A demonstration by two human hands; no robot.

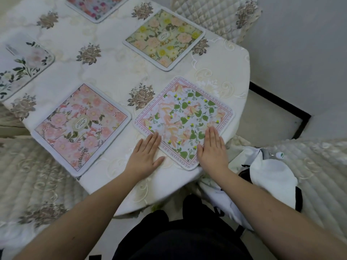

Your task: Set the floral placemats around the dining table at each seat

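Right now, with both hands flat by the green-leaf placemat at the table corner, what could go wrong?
1. The pink-bordered green-leaf placemat lies near the cream embroidered tablecloth's rounded edge; a push toward that edge could leave a corner overhanging.
2. The left hand presses partly on the cloth, the right hand on the mat; uneven sliding may wrinkle the cloth.
3. Shifting left could crowd the pink rose placemat.

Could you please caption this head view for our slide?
Both flat hands, left and right, smooth the green-leaf bordered placemat on the cream embroidered tablecloth.
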